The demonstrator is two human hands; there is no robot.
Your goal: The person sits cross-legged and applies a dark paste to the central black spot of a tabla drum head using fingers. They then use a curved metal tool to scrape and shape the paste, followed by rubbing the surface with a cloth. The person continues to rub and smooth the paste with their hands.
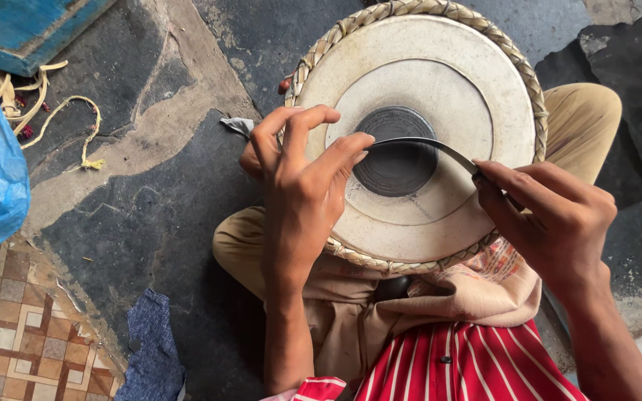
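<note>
Partly behind both hands' fingers point(336, 152), curved blade point(417, 142) ends.

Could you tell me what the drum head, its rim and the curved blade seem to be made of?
Drum head: likely animal skin, matte cream, with a dark gritty centre patch. Rim: braided strips, perhaps hide or cane, straw-coloured. Curved blade: thin dark metal with a dull sheen, held by both hands.

Both hands point(302, 178) point(551, 215) hold a curved blade point(425, 146) across the drum point(417, 134).
</note>
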